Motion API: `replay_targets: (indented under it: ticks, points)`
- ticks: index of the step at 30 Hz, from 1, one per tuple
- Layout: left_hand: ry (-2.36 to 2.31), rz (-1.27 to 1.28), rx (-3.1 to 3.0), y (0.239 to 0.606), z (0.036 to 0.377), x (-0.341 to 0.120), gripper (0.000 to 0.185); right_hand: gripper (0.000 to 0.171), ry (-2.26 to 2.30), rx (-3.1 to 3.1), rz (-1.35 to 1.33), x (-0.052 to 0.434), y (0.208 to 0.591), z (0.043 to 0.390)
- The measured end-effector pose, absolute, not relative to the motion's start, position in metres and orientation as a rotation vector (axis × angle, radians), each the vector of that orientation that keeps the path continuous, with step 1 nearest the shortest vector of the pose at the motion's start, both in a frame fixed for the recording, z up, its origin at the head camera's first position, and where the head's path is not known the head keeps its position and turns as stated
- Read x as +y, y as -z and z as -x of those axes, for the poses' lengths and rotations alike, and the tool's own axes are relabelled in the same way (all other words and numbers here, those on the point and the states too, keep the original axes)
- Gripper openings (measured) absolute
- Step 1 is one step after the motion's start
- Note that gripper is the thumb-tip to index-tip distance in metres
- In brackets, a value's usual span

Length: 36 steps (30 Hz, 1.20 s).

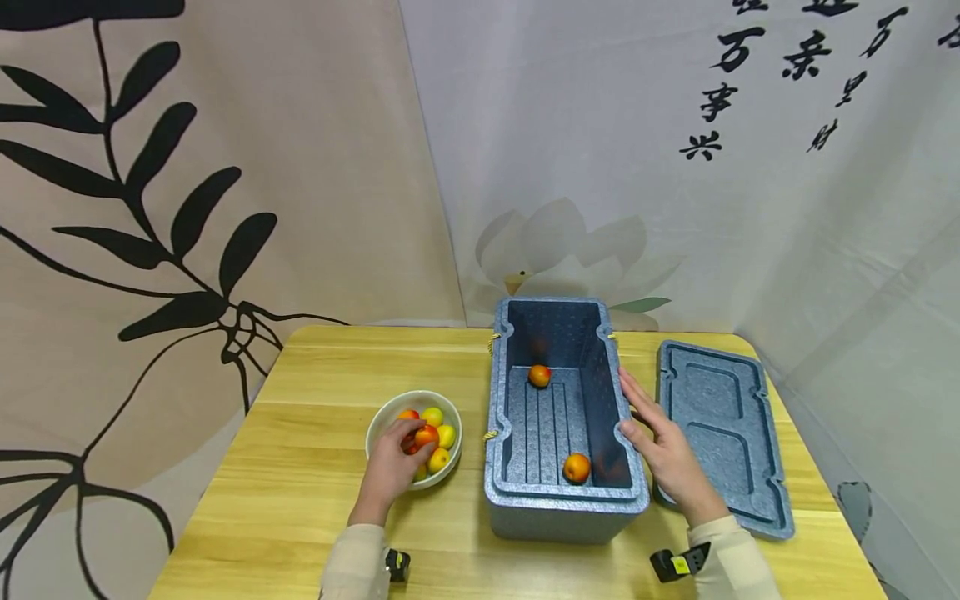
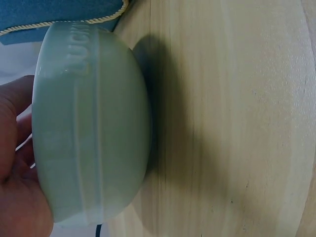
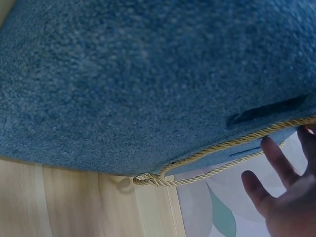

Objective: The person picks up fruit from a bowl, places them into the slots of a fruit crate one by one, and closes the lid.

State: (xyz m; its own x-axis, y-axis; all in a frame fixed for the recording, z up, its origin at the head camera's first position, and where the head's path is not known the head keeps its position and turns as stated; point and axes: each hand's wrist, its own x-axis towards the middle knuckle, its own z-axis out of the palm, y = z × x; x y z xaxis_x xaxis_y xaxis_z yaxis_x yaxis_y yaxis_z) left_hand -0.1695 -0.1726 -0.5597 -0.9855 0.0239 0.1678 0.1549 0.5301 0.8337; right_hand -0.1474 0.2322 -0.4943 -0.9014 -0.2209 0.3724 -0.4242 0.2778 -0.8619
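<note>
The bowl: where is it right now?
In the head view, the bowl stands on the table, left of the blue-grey box, with the left hand partly inside it.

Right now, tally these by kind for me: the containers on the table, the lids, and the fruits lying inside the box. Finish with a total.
Containers (box and bowl): 2
Lid, lying beside the box: 1
Fruits inside the box: 2
Total: 5
</note>
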Motion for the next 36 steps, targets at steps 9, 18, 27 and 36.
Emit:
replay_targets:
  ticks: [9, 18, 27, 36]
  points:
    - [1.471, 0.133, -2.606, 0.56, 0.17, -0.173, 0.033, 0.06, -1.658, -2.367, -0.603, 0.232, 0.494, 0.147]
    - [1.671, 0.044, -2.476, 0.553, 0.169, -0.176, 0.034, 0.059, -1.67, -2.377, -0.594, 0.232, 0.495, 0.148]
    - [1.624, 0.047, -2.46, 0.533, 0.176, -0.173, 0.034, 0.059, -1.683, -2.371, -0.591, 0.233, 0.493, 0.148]
    - [1.666, 0.198, -2.343, 0.508, 0.187, -0.165, 0.035, 0.059, -1.707, -2.368, -0.585, 0.233, 0.495, 0.148]
